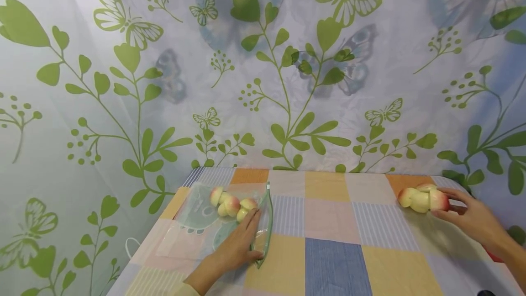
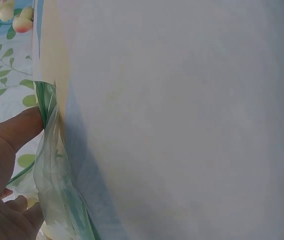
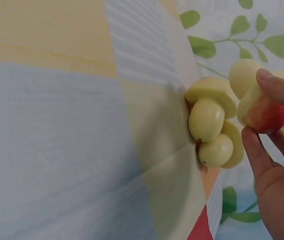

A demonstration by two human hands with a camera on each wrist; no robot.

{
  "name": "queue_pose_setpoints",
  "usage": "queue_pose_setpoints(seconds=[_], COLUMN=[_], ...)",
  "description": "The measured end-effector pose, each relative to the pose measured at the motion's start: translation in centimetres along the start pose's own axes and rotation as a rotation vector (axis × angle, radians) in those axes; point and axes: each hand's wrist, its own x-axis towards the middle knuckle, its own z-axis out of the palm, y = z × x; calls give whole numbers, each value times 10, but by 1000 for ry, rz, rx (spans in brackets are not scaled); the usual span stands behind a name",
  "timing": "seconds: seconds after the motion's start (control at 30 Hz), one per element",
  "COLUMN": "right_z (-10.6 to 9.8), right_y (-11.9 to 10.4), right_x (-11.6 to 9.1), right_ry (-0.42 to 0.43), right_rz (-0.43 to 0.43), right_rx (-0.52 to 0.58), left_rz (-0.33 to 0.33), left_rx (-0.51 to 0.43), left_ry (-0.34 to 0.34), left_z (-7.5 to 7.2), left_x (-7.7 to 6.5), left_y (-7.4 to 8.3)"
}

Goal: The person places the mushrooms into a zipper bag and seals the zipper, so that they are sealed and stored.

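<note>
A clear zip bag (image 1: 193, 241) with a green-edged mouth (image 1: 269, 223) lies on the left of the table. Several yellow-and-red mushroom-shaped pieces (image 1: 230, 204) are seen within its outline. My left hand (image 1: 238, 241) rests on the bag beside its mouth, fingers near these pieces. In the left wrist view, the thumb (image 2: 24, 127) touches the green edge, with the other fingers apart from it. At the far right, my right hand (image 1: 472, 216) pinches a red-and-yellow mushroom-shaped piece (image 3: 264, 110) between thumb and fingers. Against it sits a cluster of similar pale yellow pieces (image 3: 207, 120).
A patchwork-patterned cloth (image 1: 333, 264) covers the table. Behind hangs a curtain (image 1: 263, 81) printed with green leaves and butterflies. A red patch (image 1: 493, 255) shows under the right forearm, and a small dark object (image 1: 486, 293) at the bottom edge. A white cord (image 1: 129, 245) loops at the left edge.
</note>
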Motion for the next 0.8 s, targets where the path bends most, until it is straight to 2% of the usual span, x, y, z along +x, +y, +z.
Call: queue_pose_setpoints(seconds=[0.33, 0.57, 0.8], right_z=[13, 24, 39], right_y=[-11, -25, -38], right_x=[3, 5, 10], right_ry=[2, -31, -44], right_rz=[-75, -100, -157], right_rx=[110, 100, 110], left_rz=[2, 20, -9], left_rx=[29, 29, 21], left_ry=[8, 16, -15], left_z=[-2, -2, -3], left_x=[1, 0, 2], left_y=[2, 1, 2])
